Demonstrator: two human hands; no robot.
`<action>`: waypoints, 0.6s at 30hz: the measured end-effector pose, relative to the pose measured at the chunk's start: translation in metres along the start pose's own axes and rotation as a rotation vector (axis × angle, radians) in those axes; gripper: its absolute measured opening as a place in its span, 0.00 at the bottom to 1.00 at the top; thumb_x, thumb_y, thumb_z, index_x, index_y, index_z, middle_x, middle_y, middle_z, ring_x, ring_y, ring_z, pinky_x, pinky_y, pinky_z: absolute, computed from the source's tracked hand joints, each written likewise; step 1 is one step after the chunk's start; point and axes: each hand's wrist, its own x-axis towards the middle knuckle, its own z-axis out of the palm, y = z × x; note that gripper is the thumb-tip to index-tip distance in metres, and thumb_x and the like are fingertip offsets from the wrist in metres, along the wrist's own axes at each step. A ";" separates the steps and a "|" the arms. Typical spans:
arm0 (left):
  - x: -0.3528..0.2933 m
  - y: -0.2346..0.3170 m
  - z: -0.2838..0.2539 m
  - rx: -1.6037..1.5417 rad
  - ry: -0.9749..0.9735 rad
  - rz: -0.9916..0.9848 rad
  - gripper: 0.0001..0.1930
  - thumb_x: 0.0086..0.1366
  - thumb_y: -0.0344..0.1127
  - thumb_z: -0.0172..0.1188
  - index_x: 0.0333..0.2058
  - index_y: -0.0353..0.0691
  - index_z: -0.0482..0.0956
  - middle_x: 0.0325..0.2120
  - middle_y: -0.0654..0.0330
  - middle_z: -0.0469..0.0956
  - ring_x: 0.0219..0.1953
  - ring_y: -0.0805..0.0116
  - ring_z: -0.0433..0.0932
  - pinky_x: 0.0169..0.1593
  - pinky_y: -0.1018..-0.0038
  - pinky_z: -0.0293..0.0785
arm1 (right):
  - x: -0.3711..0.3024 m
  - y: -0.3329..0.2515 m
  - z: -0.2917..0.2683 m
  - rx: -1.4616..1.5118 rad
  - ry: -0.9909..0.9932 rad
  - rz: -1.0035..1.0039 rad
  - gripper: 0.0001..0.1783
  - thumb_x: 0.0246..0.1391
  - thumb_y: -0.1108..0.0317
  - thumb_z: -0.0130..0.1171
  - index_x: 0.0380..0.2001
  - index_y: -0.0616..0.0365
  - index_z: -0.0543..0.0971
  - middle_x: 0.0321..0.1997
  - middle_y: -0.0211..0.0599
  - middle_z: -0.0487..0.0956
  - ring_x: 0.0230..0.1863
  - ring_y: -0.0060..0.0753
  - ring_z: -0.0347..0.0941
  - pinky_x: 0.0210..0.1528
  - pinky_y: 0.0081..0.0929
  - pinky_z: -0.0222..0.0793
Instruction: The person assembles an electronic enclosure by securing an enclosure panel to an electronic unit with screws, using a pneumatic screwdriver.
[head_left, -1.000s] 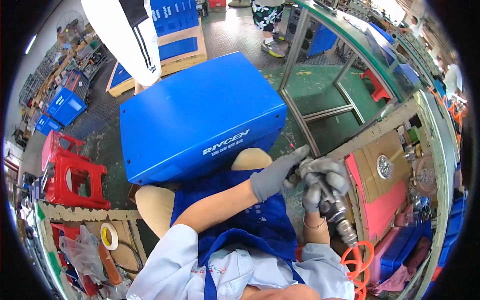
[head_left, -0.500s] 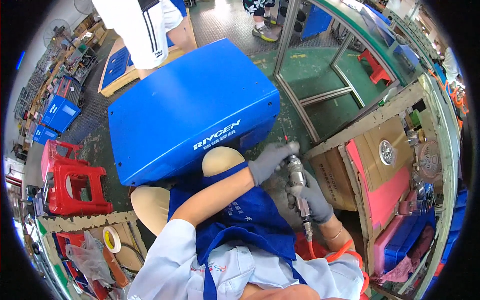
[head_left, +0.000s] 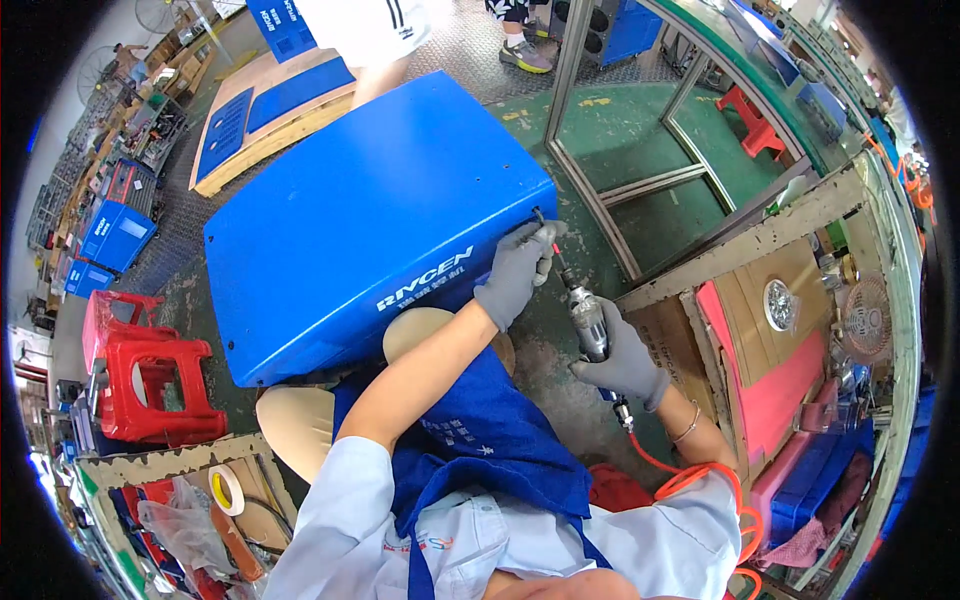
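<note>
We held a pneumatic screwdriver (head_left: 588, 318) in our right hand (head_left: 625, 362), the grey-gloved fingers closed around its metal body, and its bit pointed up and to the left at the near right corner of a large blue metal housing (head_left: 360, 215). Our left hand (head_left: 516, 272), gloved as well, was pinched shut around the bit right at that corner, touching the edge of the housing. The housing lay tilted across our knees, its long white-lettered side face turned toward us. An orange coiled air hose (head_left: 690, 480) ran from the tool's lower end down past our right forearm. A blue apron (head_left: 480, 430) covered our lap. Red plastic stools (head_left: 140, 385) stood on the floor to our left, near a roll of tape (head_left: 226, 489). A wooden crate (head_left: 760, 330) with pink sheets stood just to our right. Another person's legs (head_left: 375, 30) showed beyond the housing.
</note>
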 end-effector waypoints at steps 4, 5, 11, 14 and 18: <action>0.003 -0.001 0.002 -0.034 0.017 -0.016 0.16 0.69 0.39 0.51 0.46 0.33 0.74 0.19 0.70 0.63 0.18 0.81 0.58 0.20 0.83 0.54 | 0.003 -0.010 -0.008 -0.096 -0.034 0.088 0.50 0.33 0.60 0.68 0.61 0.60 0.57 0.34 0.40 0.75 0.31 0.34 0.74 0.36 0.32 0.70; 0.003 -0.002 0.001 -0.035 0.016 -0.015 0.16 0.69 0.39 0.51 0.46 0.33 0.74 0.19 0.70 0.63 0.18 0.81 0.58 0.20 0.83 0.54 | 0.003 -0.010 -0.008 -0.097 -0.034 0.088 0.50 0.33 0.60 0.68 0.61 0.60 0.57 0.34 0.40 0.75 0.31 0.34 0.74 0.36 0.32 0.70; 0.011 -0.001 0.007 -0.195 0.105 -0.107 0.15 0.67 0.41 0.55 0.44 0.35 0.74 0.19 0.72 0.60 0.18 0.82 0.56 0.19 0.84 0.52 | 0.004 0.007 -0.017 0.758 -0.277 0.157 0.42 0.40 0.65 0.66 0.59 0.60 0.59 0.30 0.35 0.73 0.26 0.33 0.75 0.28 0.30 0.71; 0.016 0.005 0.005 -0.451 0.140 -0.141 0.14 0.66 0.42 0.58 0.42 0.37 0.75 0.18 0.73 0.57 0.17 0.83 0.54 0.18 0.86 0.51 | 0.007 0.003 -0.013 0.273 -0.110 -0.084 0.41 0.42 0.64 0.67 0.59 0.60 0.59 0.30 0.37 0.73 0.32 0.35 0.76 0.34 0.30 0.72; 0.025 0.000 0.002 -0.723 0.090 -0.202 0.13 0.64 0.42 0.61 0.41 0.40 0.75 0.17 0.75 0.57 0.16 0.84 0.53 0.16 0.86 0.49 | 0.010 0.005 -0.019 -0.196 -0.039 -0.063 0.46 0.40 0.58 0.67 0.60 0.60 0.56 0.34 0.50 0.76 0.35 0.46 0.76 0.39 0.38 0.70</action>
